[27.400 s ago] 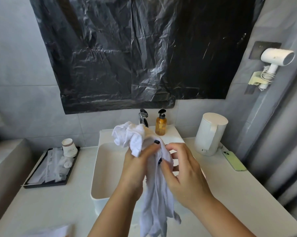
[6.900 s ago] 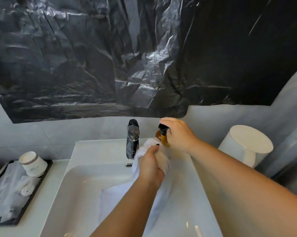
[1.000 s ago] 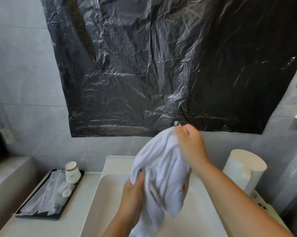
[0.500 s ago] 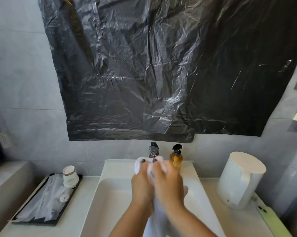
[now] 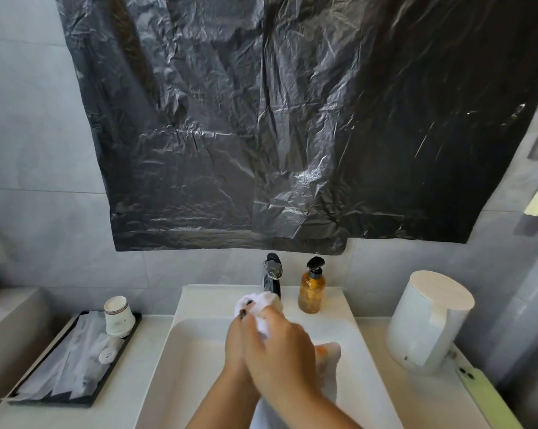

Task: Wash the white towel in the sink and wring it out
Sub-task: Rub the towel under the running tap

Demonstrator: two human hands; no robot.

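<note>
A pale bathroom table [image 5: 385, 394] carries a white sink [image 5: 199, 360] under a grey tiled wall. Nearest, the right hand [image 5: 280, 345] and left hand [image 5: 235, 342] meet over the basin, fingers [image 5: 255, 323] curled and clamped on the white towel [image 5: 261, 301], bunched between them, its tail hanging down past the wrists. A second ago the right hand held the cloth high; now both have dropped low and pressed together, which I judge to be soapy scrubbing, with rinsing and wringing to come. Just beyond the fingers stand the dark faucet [image 5: 272, 272] and amber soap bottle [image 5: 311, 289], near enough to knock. Right of them sits a white kettle [image 5: 428, 317]; left, a tray [image 5: 75, 363] with paper cups [image 5: 118, 315]. Black plastic sheeting [image 5: 292, 119] hangs behind.
</note>
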